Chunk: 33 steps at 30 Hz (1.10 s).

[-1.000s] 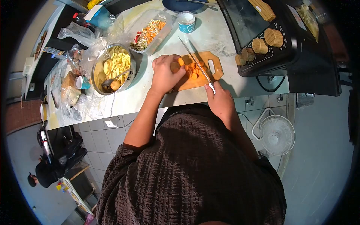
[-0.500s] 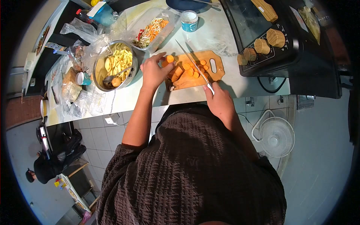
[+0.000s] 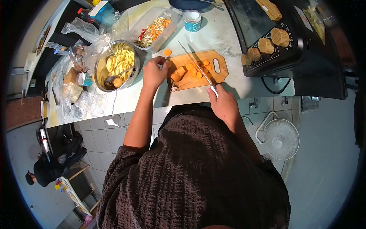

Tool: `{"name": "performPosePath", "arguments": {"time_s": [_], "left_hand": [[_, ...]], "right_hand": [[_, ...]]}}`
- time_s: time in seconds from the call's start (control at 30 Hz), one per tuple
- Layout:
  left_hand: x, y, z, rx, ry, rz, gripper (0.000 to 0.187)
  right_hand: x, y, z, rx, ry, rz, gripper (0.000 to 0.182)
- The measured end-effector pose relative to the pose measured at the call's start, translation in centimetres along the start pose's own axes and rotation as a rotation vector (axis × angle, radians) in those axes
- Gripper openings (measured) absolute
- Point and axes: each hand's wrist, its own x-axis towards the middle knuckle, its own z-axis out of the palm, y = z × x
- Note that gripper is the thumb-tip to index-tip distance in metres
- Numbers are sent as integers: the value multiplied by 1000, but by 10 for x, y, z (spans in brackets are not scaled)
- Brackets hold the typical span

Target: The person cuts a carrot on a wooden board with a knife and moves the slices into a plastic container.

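Observation:
My right hand (image 3: 225, 102) is closed around the white handle of a long knife (image 3: 196, 64). Its blade slants up and left over a wooden cutting board (image 3: 222, 78). Round carrot slices (image 3: 199, 75) lie on both sides of the blade, with thicker carrot chunks (image 3: 177, 73) to its left. At the board's left edge is my left hand (image 3: 154, 71), thumb and fingers bent together; what they hold, if anything, is partly hidden. One loose carrot slice (image 3: 167, 52) lies just beyond those fingertips, at the board's upper left corner.
A metal bowl (image 3: 134, 78) of cut pale yellow pieces with a spoon stands left. Behind are a plastic container (image 3: 154, 46) of shredded vegetables and a small tub (image 3: 192, 22). A black oven (image 3: 267, 57) stands right. Plastic bags (image 3: 91, 105) crowd the left side. A person (image 3: 47, 171) is farther off.
My left hand has drawn back slightly left from the carrot chunks. A carrot slice now shows farther up, at the board's corner. My right hand and the knife have stayed put.

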Motion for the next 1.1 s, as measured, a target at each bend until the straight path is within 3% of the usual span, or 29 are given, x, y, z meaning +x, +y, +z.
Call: {"name": "performPosePath", "arguments": {"time_s": [0.13, 0.27, 0.43, 0.57, 0.63, 0.83, 1.07, 1.1], "left_hand": [[17, 9, 2, 121, 5, -173, 33], [35, 13, 12, 243, 20, -169, 36], [49, 16, 14, 206, -117, -280, 37], [38, 16, 9, 166, -14, -241, 38], [30, 21, -5, -29, -124, -240, 40], [13, 12, -13, 170, -158, -84, 44], [-8, 20, -26, -104, -150, -182, 45], [-15, 22, -25, -118, -150, -39, 46]], "right_hand": [[-1, 2, 1, 27, 20, 5, 44], [-4, 6, 3, 24, 46, -2, 43], [-6, 11, 1, 30, 45, 42, 42], [-7, 13, -1, 38, 55, 46, 41], [-7, 12, -4, 55, 59, 59, 41], [0, 15, -6, 76, 82, 47, 40], [3, 6, -12, 92, 72, 60, 40], [4, 5, -13, 91, 72, 55, 40]]}}
